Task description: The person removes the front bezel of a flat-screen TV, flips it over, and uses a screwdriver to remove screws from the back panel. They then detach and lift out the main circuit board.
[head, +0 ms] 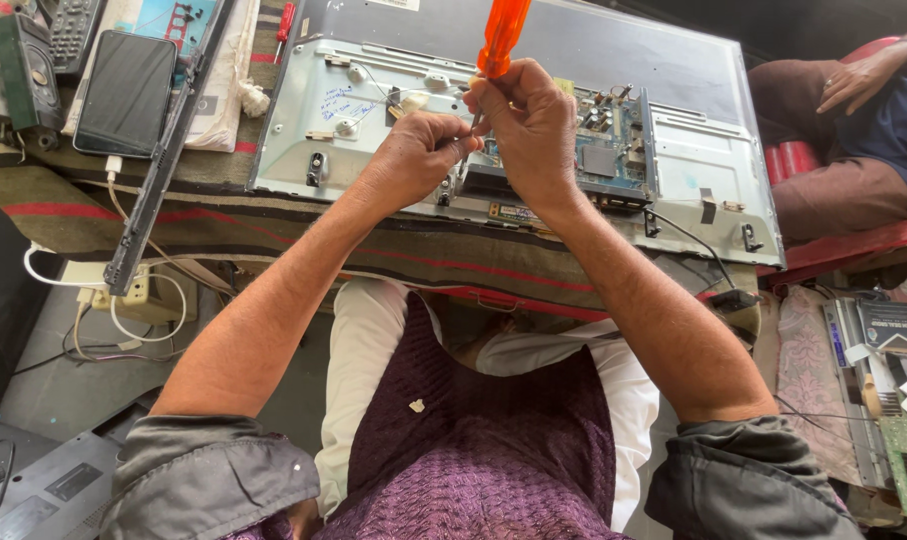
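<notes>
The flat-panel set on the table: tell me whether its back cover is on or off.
Off. The flat-panel set lies face down with bare metal chassis and its circuit board exposed, beneath the hands.

1. We see the right hand [533,125] closed round a screwdriver with an orange handle [502,35], the handle standing up above the knuckles.
2. The left hand [420,152] meets it at the shaft, its fingers [460,146] pinched just below the right hand (the tip itself is hidden from us).
3. Both hands hang over an opened flat screen's metal back [693,160], near its blue-green circuit board [613,150].
4. The screen lies on a striped cloth over the desk [273,225].
5. At upper left we find a dark phone [125,92]; another person's hand [858,80] rests at upper right.
</notes>
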